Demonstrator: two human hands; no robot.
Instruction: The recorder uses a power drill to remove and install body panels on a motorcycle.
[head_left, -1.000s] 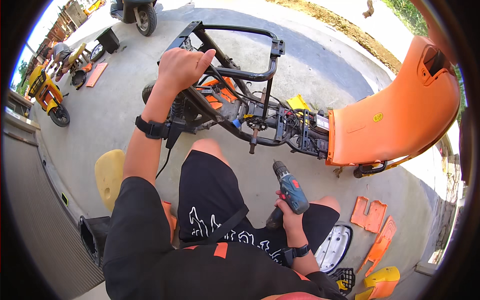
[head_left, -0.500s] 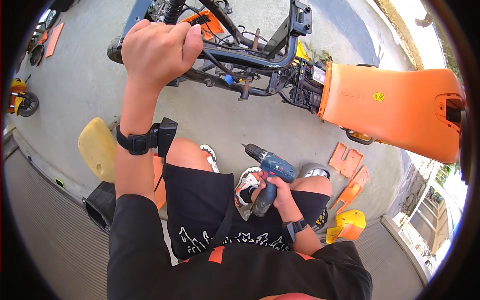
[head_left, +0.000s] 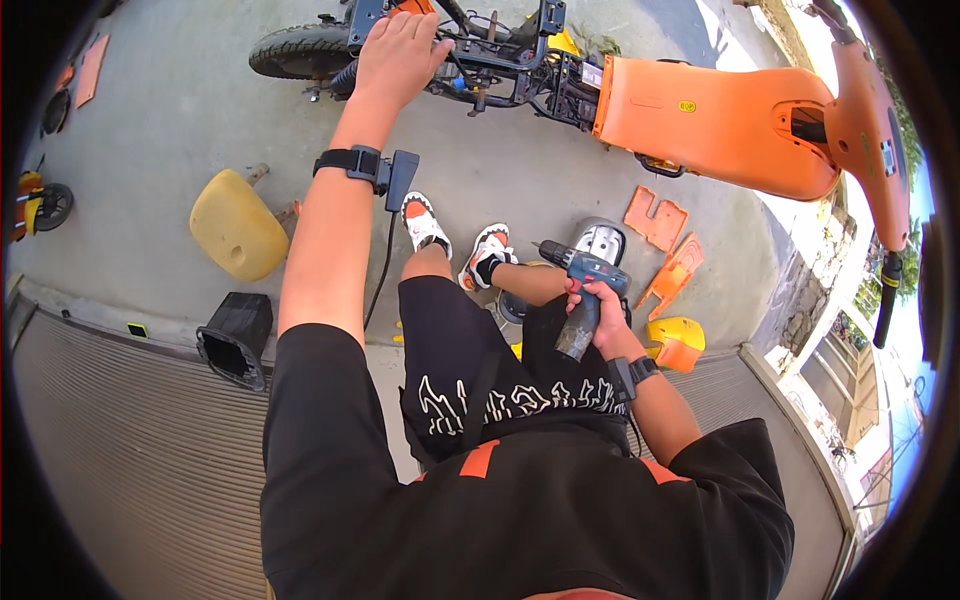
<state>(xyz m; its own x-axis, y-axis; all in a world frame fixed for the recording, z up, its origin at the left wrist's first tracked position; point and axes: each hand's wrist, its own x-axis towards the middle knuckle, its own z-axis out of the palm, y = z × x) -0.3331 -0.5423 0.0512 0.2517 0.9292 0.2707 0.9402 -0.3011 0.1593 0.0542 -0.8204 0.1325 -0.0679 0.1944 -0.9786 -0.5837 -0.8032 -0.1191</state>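
Observation:
My left hand (head_left: 402,55) is at the far side, its fingers curled over a dark tube of the stripped electric scooter's frame (head_left: 510,68); the fingertips are partly hidden. In my right hand (head_left: 606,318) is a blue and black cordless drill (head_left: 590,270), gripped by its handle above my lap, its chuck and bit pointing to the far left. The scooter's orange body shell (head_left: 720,120) stretches right from the frame to the orange front panel (head_left: 865,130) and handlebar. A black tyre (head_left: 300,52) shows at the frame's left end.
Loose orange plastic panels (head_left: 657,218) and a yellow-orange cover (head_left: 676,344) lie on the right. A yellow seat (head_left: 236,225) and a black plastic bin (head_left: 236,338) stand at left. Near my right foot is a grey-white rounded part (head_left: 600,241). A ribbed shutter (head_left: 140,440) lies behind me.
My view has shifted, showing more of the scooter's handlebar and tyre. My left hand stays at the frame, its fingers looser. The drill has moved right and toward the far side of my lap.

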